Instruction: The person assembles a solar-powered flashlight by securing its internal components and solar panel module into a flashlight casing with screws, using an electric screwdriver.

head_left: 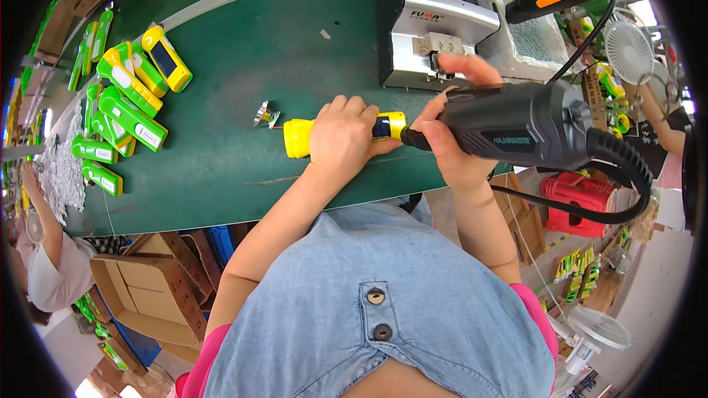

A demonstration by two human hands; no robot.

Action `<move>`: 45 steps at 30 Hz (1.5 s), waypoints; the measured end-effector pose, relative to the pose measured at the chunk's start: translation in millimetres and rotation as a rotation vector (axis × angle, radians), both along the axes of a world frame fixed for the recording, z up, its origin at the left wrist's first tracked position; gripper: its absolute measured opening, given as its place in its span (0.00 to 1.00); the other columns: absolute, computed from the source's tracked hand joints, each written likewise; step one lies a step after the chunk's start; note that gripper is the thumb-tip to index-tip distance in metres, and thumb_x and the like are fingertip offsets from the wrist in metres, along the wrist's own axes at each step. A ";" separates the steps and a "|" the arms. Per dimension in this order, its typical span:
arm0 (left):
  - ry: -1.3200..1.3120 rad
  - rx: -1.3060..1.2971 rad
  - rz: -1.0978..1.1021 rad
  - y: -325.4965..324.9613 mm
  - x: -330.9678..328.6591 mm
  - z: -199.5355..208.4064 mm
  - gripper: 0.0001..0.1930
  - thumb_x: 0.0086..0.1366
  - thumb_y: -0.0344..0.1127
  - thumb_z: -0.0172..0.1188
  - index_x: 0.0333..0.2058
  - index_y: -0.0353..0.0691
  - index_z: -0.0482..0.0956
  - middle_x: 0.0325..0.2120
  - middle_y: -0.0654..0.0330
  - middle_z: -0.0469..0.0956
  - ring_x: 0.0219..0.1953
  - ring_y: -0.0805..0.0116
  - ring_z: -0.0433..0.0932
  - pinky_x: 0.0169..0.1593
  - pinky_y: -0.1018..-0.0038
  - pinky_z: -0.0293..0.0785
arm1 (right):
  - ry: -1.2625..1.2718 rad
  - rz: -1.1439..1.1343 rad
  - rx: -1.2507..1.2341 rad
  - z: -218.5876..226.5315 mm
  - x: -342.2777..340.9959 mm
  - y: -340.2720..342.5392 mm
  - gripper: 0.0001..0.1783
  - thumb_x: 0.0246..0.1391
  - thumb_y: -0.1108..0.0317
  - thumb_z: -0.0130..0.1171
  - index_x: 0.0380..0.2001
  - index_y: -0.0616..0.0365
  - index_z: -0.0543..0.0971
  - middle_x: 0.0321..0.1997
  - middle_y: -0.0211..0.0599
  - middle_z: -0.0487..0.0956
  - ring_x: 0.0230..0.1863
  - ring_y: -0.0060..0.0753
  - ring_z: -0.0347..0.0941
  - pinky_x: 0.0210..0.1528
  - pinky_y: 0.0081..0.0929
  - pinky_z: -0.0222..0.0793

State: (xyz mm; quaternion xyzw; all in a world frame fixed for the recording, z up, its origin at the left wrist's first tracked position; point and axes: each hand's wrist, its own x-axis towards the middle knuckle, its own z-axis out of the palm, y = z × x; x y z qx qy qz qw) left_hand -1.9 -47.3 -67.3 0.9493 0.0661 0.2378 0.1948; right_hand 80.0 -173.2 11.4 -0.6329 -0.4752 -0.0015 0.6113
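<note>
A yellow flashlight body (297, 138) with a dark panel near its right end lies sideways on the green table. My left hand (341, 133) is closed over its middle, pressing it against the tabletop. Just beyond its wide left end sits a shiny reflector (264, 113) with a bit of red wire beside it. In my right hand (459, 156) is a black corded electric screwdriver (509, 121), gripped near its front. Its dark nose meets the flashlight's right end; the very tip is hidden. One finger of this hand stretches up past the tool.
Several yellow and green flashlights (136, 103) lie at the left, beside a heap of small whitish parts (65, 166). A grey-black screw feeder (442, 22) stands behind my right hand, next to a white foam tray (527, 44). The tool's thick cable (627, 162) loops at the right.
</note>
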 end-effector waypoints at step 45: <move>-0.330 -0.133 -0.299 -21.3 13.2 21.5 0.30 0.36 0.49 0.67 0.38 0.39 0.71 0.36 0.58 0.72 0.41 0.58 0.70 0.43 0.70 0.65 | 0.125 -0.064 0.553 41.8 76.4 15.6 0.21 0.43 0.81 0.53 0.44 0.71 0.66 0.37 0.50 0.73 0.21 0.30 0.72 0.25 0.22 0.68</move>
